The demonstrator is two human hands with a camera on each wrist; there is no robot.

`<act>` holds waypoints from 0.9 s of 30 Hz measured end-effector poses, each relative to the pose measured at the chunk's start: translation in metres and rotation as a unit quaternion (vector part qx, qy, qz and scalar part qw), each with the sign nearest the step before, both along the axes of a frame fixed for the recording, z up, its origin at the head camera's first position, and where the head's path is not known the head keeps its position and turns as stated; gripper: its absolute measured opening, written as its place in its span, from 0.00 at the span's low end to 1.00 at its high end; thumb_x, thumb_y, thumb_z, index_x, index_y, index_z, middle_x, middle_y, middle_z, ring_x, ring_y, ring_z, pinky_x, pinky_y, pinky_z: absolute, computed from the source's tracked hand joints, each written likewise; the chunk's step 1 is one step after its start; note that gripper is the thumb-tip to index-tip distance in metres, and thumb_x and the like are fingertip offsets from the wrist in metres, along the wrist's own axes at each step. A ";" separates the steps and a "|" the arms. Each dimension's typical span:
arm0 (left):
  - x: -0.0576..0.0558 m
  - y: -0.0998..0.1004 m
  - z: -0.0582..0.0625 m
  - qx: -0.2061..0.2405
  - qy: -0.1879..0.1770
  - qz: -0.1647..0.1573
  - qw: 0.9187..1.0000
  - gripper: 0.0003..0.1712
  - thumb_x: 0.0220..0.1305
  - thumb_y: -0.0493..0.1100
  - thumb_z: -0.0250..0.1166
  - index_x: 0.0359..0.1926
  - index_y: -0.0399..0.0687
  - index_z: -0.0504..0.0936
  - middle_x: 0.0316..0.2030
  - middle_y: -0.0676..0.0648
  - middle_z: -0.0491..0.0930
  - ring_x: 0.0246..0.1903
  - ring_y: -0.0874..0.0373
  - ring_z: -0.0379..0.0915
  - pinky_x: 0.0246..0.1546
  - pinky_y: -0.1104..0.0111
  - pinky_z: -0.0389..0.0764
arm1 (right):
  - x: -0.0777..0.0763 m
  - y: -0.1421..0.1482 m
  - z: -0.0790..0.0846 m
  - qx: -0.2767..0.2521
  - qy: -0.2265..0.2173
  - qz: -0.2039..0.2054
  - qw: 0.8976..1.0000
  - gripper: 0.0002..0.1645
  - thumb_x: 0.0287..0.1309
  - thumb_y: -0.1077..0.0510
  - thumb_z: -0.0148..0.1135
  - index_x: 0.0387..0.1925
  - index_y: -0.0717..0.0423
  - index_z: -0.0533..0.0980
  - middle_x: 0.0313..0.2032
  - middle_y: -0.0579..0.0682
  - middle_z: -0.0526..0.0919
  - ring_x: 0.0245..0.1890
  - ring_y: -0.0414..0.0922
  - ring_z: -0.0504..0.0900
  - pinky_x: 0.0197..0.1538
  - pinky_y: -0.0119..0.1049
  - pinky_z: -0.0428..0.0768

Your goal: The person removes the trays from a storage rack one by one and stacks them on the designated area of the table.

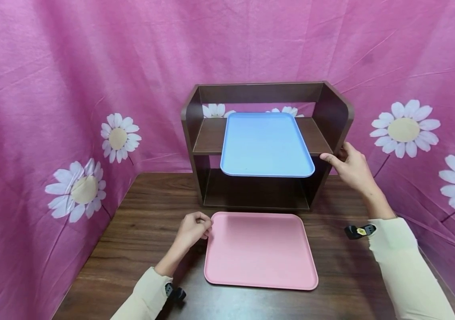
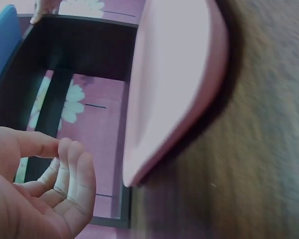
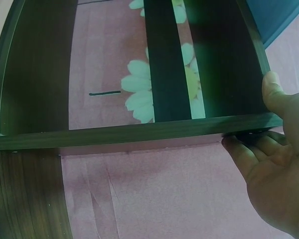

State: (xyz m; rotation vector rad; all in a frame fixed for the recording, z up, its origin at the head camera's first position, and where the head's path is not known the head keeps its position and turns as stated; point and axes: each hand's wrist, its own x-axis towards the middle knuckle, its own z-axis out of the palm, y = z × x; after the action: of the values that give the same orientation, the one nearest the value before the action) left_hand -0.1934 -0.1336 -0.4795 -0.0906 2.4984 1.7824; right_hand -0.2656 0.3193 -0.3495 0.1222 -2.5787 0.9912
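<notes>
My right hand (image 1: 350,166) grips the right side panel of a dark brown two-tier shelf (image 1: 333,115). In the right wrist view, its thumb (image 3: 273,94) lies on the panel's front edge while the fingers curl behind the outer face. A blue tray (image 1: 266,144) rests on the upper shelf board, its front end jutting out past the edge. On the table in front lies a pink tray (image 1: 260,251). My left hand (image 1: 191,229) is by that tray's far left corner. Seen from the left wrist, thumb and fingertips (image 2: 74,149) meet loosely with nothing between them, apart from the tray.
The shelf stands at the back of a brown wooden table (image 1: 147,213). A pink curtain (image 1: 151,53) with white daisies hangs behind and on both sides. The lower compartment's floor (image 1: 255,193) lies beneath the blue tray.
</notes>
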 end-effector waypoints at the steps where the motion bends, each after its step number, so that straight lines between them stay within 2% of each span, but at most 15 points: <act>1: 0.000 0.001 0.002 0.008 0.001 0.000 1.000 0.05 0.62 0.32 0.63 0.35 0.33 0.85 0.26 0.34 0.87 0.22 0.51 0.85 0.27 0.60 0.90 | 0.000 0.000 0.000 0.001 0.000 0.000 1.000 0.36 0.70 0.41 0.69 0.63 0.64 0.73 0.57 0.72 0.85 0.44 0.30 0.76 0.41 0.23 0.69; 4: -0.002 0.004 0.008 0.040 0.002 -0.002 0.999 0.04 0.65 0.31 0.63 0.37 0.32 0.84 0.24 0.39 0.85 0.22 0.53 0.83 0.30 0.56 0.91 | -0.001 0.000 -0.001 0.000 -0.002 0.001 1.000 0.36 0.71 0.41 0.69 0.64 0.65 0.72 0.59 0.72 0.84 0.51 0.47 0.83 0.41 0.22 0.69; 7: -0.003 0.008 0.015 0.071 0.002 -0.005 0.997 0.04 0.66 0.29 0.63 0.38 0.31 0.84 0.23 0.45 0.84 0.22 0.57 0.81 0.32 0.54 0.92 | -0.001 0.000 -0.002 -0.006 -0.003 0.003 1.000 0.37 0.71 0.41 0.68 0.65 0.66 0.72 0.60 0.72 0.83 0.57 0.62 0.83 0.41 0.21 0.68; 10: -0.004 0.012 0.021 0.087 0.006 -0.010 0.996 0.05 0.67 0.28 0.62 0.39 0.29 0.84 0.23 0.46 0.83 0.21 0.60 0.80 0.33 0.55 0.91 | -0.001 0.000 -0.002 -0.009 -0.003 0.003 1.000 0.37 0.72 0.41 0.68 0.66 0.66 0.71 0.61 0.73 0.82 0.60 0.66 0.82 0.42 0.20 0.67; 14: -0.004 0.018 0.030 0.107 0.012 -0.024 0.994 0.06 0.68 0.27 0.61 0.41 0.27 0.84 0.24 0.44 0.84 0.22 0.60 0.80 0.33 0.59 0.91 | 0.000 0.000 -0.002 -0.014 -0.002 -0.001 1.000 0.37 0.72 0.41 0.68 0.66 0.66 0.71 0.61 0.72 0.82 0.61 0.66 0.82 0.42 0.20 0.67; 17: -0.004 0.022 0.037 0.125 0.017 -0.035 0.991 0.07 0.68 0.27 0.61 0.42 0.25 0.84 0.25 0.44 0.85 0.22 0.60 0.80 0.32 0.61 0.91 | 0.000 0.000 -0.002 -0.015 -0.002 -0.007 1.000 0.37 0.71 0.41 0.68 0.65 0.65 0.72 0.61 0.71 0.82 0.58 0.60 0.83 0.42 0.21 0.68; 20: -0.004 0.025 0.044 0.139 0.024 -0.041 0.989 0.06 0.69 0.27 0.61 0.42 0.25 0.83 0.25 0.44 0.85 0.22 0.60 0.81 0.30 0.66 0.90 | 0.000 0.001 -0.003 -0.014 -0.001 -0.012 1.000 0.36 0.71 0.40 0.68 0.63 0.64 0.73 0.60 0.70 0.84 0.50 0.39 0.82 0.41 0.22 0.68; 23: -0.004 0.028 0.050 0.150 0.030 -0.043 0.987 0.06 0.69 0.27 0.61 0.41 0.26 0.83 0.26 0.42 0.86 0.22 0.60 0.82 0.29 0.68 0.89 | 0.000 0.000 -0.004 -0.016 -0.001 -0.012 1.000 0.36 0.70 0.40 0.69 0.63 0.64 0.73 0.59 0.70 0.84 0.43 0.23 0.72 0.42 0.23 0.69; 27: -0.004 0.032 0.057 0.162 0.028 -0.046 0.985 0.06 0.69 0.28 0.62 0.42 0.26 0.83 0.27 0.39 0.88 0.23 0.59 0.84 0.31 0.67 0.90 | 0.000 -0.001 -0.004 -0.019 -0.001 -0.010 1.000 0.37 0.70 0.40 0.69 0.64 0.64 0.73 0.60 0.70 0.84 0.42 0.19 0.69 0.42 0.23 0.69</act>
State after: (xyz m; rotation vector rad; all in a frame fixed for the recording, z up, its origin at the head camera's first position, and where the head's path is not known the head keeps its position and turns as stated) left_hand -0.1970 -0.1015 -0.4223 0.0922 2.1685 2.1473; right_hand -0.2657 0.3187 -0.3534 0.0850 -2.5567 1.0339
